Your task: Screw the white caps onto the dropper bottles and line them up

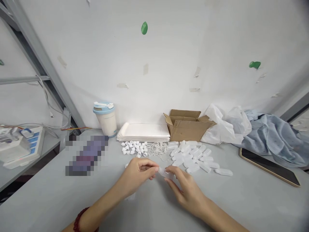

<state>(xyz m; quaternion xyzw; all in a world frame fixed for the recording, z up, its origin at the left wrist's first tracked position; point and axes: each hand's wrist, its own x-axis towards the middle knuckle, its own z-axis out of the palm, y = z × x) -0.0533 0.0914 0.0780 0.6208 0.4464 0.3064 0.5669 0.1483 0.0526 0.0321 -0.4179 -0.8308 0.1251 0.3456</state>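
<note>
So there's a grey table (154, 206) across the bottom half, with an open cardboard box (189, 130) at center right and a pile of translucent plastic bottles (188, 158) just in front. Right hand (189, 190), lower center, has a small translucent bottle (169, 175) pinched between thumb and fingers. Left hand (137, 174) pinches the end nearest it, though I can't tell if there's a cap under those fingertips. White caps (135, 148) sit center left of the pile. Looks super light, thin and squeezy, maybe a bit slick, so I'd hold the body gently and steady the narrow end.
</note>
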